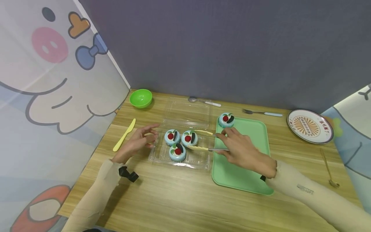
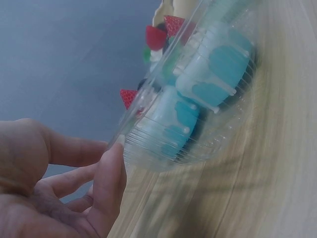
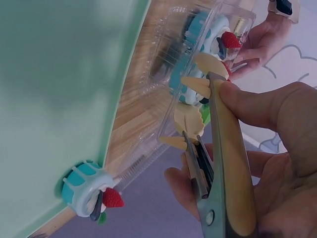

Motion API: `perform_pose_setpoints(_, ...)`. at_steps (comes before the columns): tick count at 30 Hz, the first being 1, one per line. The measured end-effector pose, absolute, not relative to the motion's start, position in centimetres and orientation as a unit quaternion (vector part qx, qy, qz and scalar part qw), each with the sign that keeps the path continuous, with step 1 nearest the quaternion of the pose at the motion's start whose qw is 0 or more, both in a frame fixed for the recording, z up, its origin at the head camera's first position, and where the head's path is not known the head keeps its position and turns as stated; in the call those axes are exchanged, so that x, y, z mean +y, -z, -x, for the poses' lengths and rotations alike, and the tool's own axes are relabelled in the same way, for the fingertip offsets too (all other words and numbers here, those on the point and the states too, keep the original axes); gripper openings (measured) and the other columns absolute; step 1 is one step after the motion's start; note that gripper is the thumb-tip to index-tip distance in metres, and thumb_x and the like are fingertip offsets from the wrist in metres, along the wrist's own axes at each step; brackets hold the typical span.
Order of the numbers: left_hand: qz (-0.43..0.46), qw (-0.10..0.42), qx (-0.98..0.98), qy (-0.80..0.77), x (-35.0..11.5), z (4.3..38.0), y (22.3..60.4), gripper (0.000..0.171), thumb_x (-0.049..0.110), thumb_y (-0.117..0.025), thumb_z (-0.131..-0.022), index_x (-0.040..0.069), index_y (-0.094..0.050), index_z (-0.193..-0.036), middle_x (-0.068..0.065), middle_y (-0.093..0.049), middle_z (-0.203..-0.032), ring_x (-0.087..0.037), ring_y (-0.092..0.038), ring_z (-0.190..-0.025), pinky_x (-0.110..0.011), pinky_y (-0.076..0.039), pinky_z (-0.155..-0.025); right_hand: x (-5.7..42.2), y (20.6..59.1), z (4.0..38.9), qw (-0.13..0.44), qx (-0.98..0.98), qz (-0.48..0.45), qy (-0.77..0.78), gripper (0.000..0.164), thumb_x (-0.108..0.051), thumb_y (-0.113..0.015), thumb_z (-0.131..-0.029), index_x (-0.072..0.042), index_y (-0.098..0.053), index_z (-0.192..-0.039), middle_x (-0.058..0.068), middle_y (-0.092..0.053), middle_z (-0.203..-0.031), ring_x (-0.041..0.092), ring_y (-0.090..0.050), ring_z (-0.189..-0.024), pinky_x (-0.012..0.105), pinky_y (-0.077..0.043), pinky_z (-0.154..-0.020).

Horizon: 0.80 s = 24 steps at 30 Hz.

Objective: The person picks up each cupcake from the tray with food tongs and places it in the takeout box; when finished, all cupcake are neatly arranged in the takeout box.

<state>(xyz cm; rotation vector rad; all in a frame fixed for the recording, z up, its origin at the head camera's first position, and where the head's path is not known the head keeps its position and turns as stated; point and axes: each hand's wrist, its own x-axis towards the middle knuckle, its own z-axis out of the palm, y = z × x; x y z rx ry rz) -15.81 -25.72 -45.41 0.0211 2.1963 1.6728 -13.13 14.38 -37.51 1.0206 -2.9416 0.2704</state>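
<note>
My right hand (image 1: 239, 148) grips a pair of tongs (image 3: 230, 163) with cream-coloured tips. The tips are spread on either side of the right-hand blue cake (image 1: 189, 138) in the clear plastic container (image 1: 197, 163); contact with it cannot be told. Two more toy-like blue cakes, topped with red berries, sit beside it, one at the left (image 1: 171, 137) and one in front (image 1: 177, 153). At the container's left edge, my left hand (image 1: 139, 141) pinches the rim between thumb and finger (image 2: 111, 183). A fourth cake (image 1: 226, 120) stands on the green tray's (image 1: 242, 180) far left corner.
Behind lie the container's raised lid (image 1: 188, 111), a spoon (image 1: 213, 103) and a fork (image 1: 261, 112). A green bowl (image 1: 141, 98) and a yellow knife (image 1: 124, 135) are at the left. To the right are a patterned plate (image 1: 310, 126) and a thin gold-coloured spoon (image 1: 327, 166).
</note>
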Motion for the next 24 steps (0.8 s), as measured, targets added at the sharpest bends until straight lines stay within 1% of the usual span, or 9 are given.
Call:
perform_pose_setpoints(7,-0.011,0.188,0.781,-0.595,-25.9,15.9,45.6,0.056,0.01,-0.056,-0.099,0.02,-0.038,-0.151,-0.022,-0.049,-0.131,-0.02,-0.06,-0.091,-0.026,-0.06,-0.067,13.4,37.6,13.8,0.007,-0.936,-0.345,-0.068,0.059,-0.033,-0.078,-0.084,-0.01,-0.059,-0.135,0.008,-0.059,-0.111,0.025,-0.054,-0.095,0.019,-0.031,-0.042)
perform_pose_setpoints(12,-0.013,0.19,0.779,-0.598,-25.8,15.7,45.5,0.057,0.008,-0.055,-0.099,0.018,-0.037,-0.152,-0.023,-0.048,-0.132,-0.019,-0.06,-0.092,-0.024,-0.059,-0.067,13.3,37.9,14.3,0.012,-0.935,-0.35,-0.055,0.06,-0.034,-0.079,-0.082,-0.011,-0.06,-0.134,0.008,-0.06,-0.109,0.022,-0.053,-0.086,0.018,-0.03,-0.041)
perform_pose_setpoints(16,-0.011,0.191,0.78,-0.596,-25.8,15.7,45.5,0.056,0.011,-0.056,-0.099,0.02,-0.038,-0.151,-0.021,-0.048,-0.131,-0.019,-0.059,-0.093,-0.025,-0.059,-0.068,13.4,38.1,14.3,0.013,-0.934,-0.353,-0.055,0.058,-0.036,-0.078,-0.084,-0.011,-0.06,-0.133,0.008,-0.059,-0.108,0.021,-0.052,-0.085,0.018,-0.03,-0.041)
perform_pose_setpoints(24,-0.013,0.191,0.78,-0.596,-25.8,15.9,45.5,0.056,0.01,-0.056,-0.099,0.02,-0.038,-0.151,-0.022,-0.048,-0.131,-0.019,-0.062,-0.089,-0.025,-0.059,-0.066,13.6,38.1,14.3,0.016,-0.926,-0.372,-0.058,0.06,-0.038,-0.075,-0.086,-0.008,-0.058,-0.135,0.008,-0.058,-0.107,0.02,-0.047,-0.083,0.02,-0.037,-0.05)
